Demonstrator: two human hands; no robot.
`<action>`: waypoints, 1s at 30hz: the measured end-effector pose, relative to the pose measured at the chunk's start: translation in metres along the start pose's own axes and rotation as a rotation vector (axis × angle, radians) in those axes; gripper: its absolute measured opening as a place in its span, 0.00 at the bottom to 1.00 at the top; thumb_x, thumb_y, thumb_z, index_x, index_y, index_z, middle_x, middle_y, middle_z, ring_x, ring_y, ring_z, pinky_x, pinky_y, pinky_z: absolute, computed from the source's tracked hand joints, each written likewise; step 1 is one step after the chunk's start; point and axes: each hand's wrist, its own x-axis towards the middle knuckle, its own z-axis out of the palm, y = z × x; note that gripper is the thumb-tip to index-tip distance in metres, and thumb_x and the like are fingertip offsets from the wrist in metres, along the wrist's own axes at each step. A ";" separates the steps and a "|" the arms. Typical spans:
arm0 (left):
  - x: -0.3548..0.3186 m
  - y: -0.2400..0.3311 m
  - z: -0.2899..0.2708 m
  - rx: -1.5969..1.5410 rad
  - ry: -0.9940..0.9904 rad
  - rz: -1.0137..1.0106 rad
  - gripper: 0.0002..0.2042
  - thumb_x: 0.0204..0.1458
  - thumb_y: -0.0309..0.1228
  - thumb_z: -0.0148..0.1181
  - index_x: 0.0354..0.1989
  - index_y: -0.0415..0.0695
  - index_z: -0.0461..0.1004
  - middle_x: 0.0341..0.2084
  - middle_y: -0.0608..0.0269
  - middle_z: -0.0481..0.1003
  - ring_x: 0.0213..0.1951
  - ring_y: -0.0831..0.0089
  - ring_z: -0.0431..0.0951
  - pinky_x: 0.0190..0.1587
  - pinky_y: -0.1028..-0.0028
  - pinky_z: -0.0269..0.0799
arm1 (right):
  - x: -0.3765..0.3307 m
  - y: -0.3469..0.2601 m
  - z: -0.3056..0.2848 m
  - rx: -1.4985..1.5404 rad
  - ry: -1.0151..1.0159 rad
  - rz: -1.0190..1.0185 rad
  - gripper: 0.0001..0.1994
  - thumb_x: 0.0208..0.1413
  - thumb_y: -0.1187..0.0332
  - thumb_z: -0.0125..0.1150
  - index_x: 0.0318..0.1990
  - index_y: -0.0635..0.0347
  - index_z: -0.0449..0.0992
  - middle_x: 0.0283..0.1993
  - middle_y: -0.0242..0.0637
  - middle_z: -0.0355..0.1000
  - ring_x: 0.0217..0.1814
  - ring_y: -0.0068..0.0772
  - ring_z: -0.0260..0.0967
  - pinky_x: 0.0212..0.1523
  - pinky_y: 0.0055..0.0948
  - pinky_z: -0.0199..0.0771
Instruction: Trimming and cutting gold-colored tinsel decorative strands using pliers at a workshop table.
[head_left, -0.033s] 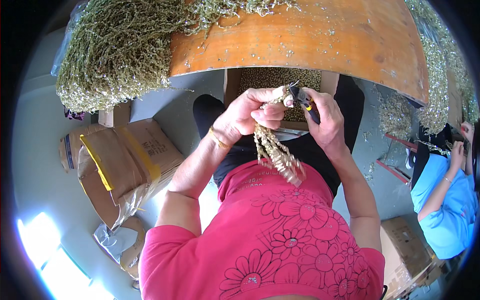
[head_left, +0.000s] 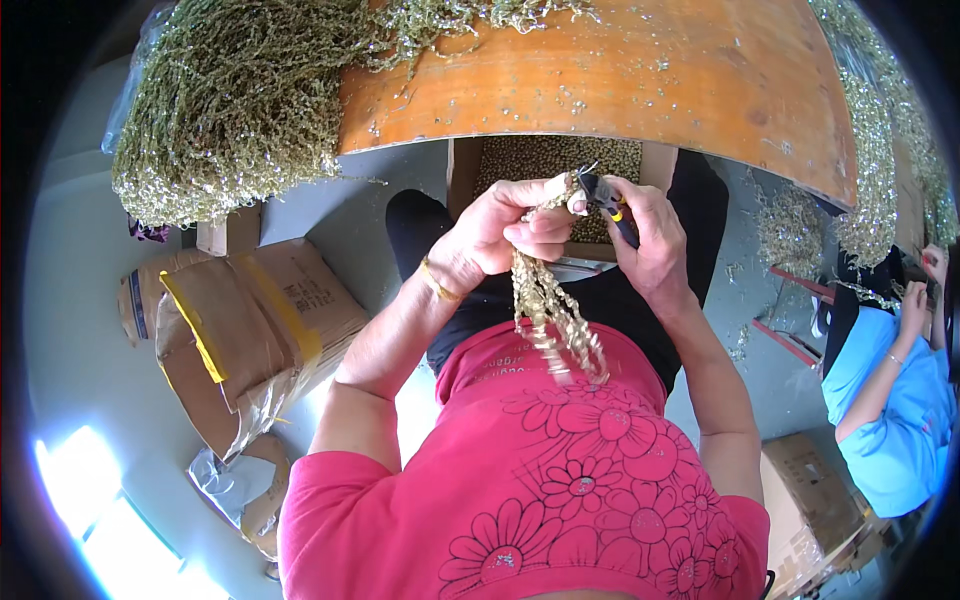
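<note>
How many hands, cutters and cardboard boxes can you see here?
Hands: 3, the left hand, the right hand and a co-worker's hand
Cutters: 1
Cardboard boxes: 4
Total: 8

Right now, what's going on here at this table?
A person in a pink flowered shirt sits at an orange wooden table. Their left hand grips a bundle of pale, sparkly strands that hangs down over their lap. Their right hand holds small dark cutters against the top of the bundle. A big heap of the same greenish glittery strands drapes over the table's left end. Another person in blue works nearby on the right.
</note>
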 end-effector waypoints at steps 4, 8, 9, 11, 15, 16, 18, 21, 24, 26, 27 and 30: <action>-0.002 0.002 0.006 0.754 0.258 0.166 0.14 0.55 0.37 0.44 0.34 0.37 0.67 0.16 0.67 0.66 0.14 0.82 0.60 0.17 0.84 0.55 | -0.002 0.001 -0.005 -0.008 -0.020 0.001 0.20 0.41 0.80 0.59 0.45 0.61 0.67 0.31 0.40 0.66 0.31 0.36 0.67 0.32 0.30 0.68; -0.005 0.003 0.014 1.025 0.405 0.528 0.11 0.53 0.30 0.50 0.42 0.39 0.69 0.34 0.68 0.72 0.39 0.81 0.69 0.42 0.80 0.63 | -0.002 -0.005 -0.011 0.045 -0.052 0.072 0.20 0.40 0.79 0.60 0.45 0.60 0.67 0.31 0.39 0.66 0.30 0.36 0.67 0.31 0.30 0.67; -0.004 0.005 0.015 1.026 0.407 0.529 0.11 0.53 0.30 0.50 0.42 0.39 0.69 0.34 0.68 0.72 0.39 0.81 0.69 0.42 0.80 0.63 | -0.001 -0.006 -0.013 0.035 -0.074 0.068 0.20 0.40 0.79 0.60 0.45 0.60 0.67 0.30 0.39 0.66 0.30 0.36 0.66 0.31 0.30 0.67; -0.003 0.011 0.015 1.105 0.391 0.466 0.08 0.52 0.27 0.52 0.39 0.39 0.71 0.33 0.69 0.72 0.36 0.82 0.68 0.41 0.81 0.63 | 0.000 -0.008 -0.013 0.025 -0.097 0.062 0.20 0.41 0.79 0.60 0.44 0.59 0.67 0.30 0.39 0.66 0.30 0.35 0.66 0.31 0.30 0.67; -0.002 0.017 0.018 1.172 0.339 0.429 0.07 0.51 0.28 0.52 0.36 0.37 0.71 0.29 0.71 0.71 0.33 0.86 0.67 0.37 0.83 0.64 | -0.001 -0.008 -0.010 0.007 -0.098 0.021 0.19 0.41 0.78 0.60 0.44 0.60 0.67 0.31 0.39 0.66 0.30 0.36 0.67 0.32 0.30 0.67; -0.001 0.017 0.019 1.173 0.339 0.428 0.07 0.51 0.28 0.52 0.36 0.37 0.71 0.29 0.71 0.71 0.33 0.86 0.67 0.37 0.83 0.64 | -0.002 -0.008 -0.009 0.018 -0.095 0.024 0.19 0.41 0.78 0.61 0.45 0.60 0.67 0.31 0.39 0.66 0.30 0.36 0.67 0.32 0.30 0.67; 0.002 0.014 0.019 1.150 0.406 0.432 0.05 0.51 0.27 0.52 0.35 0.40 0.70 0.29 0.71 0.70 0.32 0.84 0.66 0.38 0.83 0.63 | -0.004 -0.011 -0.005 0.039 -0.071 0.059 0.19 0.41 0.78 0.60 0.45 0.61 0.67 0.31 0.40 0.66 0.30 0.36 0.67 0.32 0.30 0.68; 0.011 0.000 0.016 0.914 0.405 0.581 0.06 0.51 0.28 0.52 0.34 0.39 0.69 0.25 0.72 0.68 0.29 0.86 0.65 0.33 0.83 0.63 | -0.008 -0.013 0.006 0.057 -0.007 0.102 0.19 0.42 0.77 0.60 0.45 0.61 0.66 0.32 0.40 0.66 0.31 0.36 0.67 0.32 0.29 0.68; 0.017 -0.008 0.012 0.753 0.419 0.656 0.05 0.51 0.28 0.51 0.34 0.41 0.69 0.25 0.71 0.69 0.27 0.85 0.66 0.31 0.83 0.62 | -0.008 -0.018 0.016 0.083 0.058 0.148 0.19 0.44 0.77 0.60 0.46 0.62 0.66 0.33 0.41 0.67 0.31 0.35 0.67 0.32 0.27 0.68; 0.018 -0.013 0.013 0.580 0.396 0.703 0.05 0.51 0.28 0.50 0.34 0.41 0.69 0.27 0.69 0.70 0.28 0.82 0.68 0.34 0.81 0.64 | -0.008 -0.022 0.020 0.130 0.100 0.200 0.19 0.44 0.78 0.59 0.46 0.63 0.66 0.34 0.41 0.67 0.31 0.32 0.67 0.31 0.25 0.68; 0.018 -0.015 0.012 0.582 0.395 0.705 0.05 0.51 0.28 0.50 0.34 0.41 0.69 0.27 0.69 0.70 0.28 0.82 0.68 0.34 0.81 0.64 | -0.006 -0.024 0.021 0.131 0.101 0.198 0.19 0.44 0.78 0.59 0.46 0.63 0.66 0.34 0.41 0.67 0.31 0.32 0.67 0.31 0.25 0.68; 0.022 -0.023 0.009 0.428 0.297 0.801 0.10 0.52 0.32 0.49 0.39 0.40 0.68 0.36 0.63 0.70 0.40 0.74 0.67 0.47 0.72 0.60 | -0.004 -0.025 0.026 0.108 0.190 0.156 0.19 0.43 0.79 0.60 0.46 0.63 0.66 0.33 0.41 0.67 0.32 0.32 0.66 0.31 0.25 0.68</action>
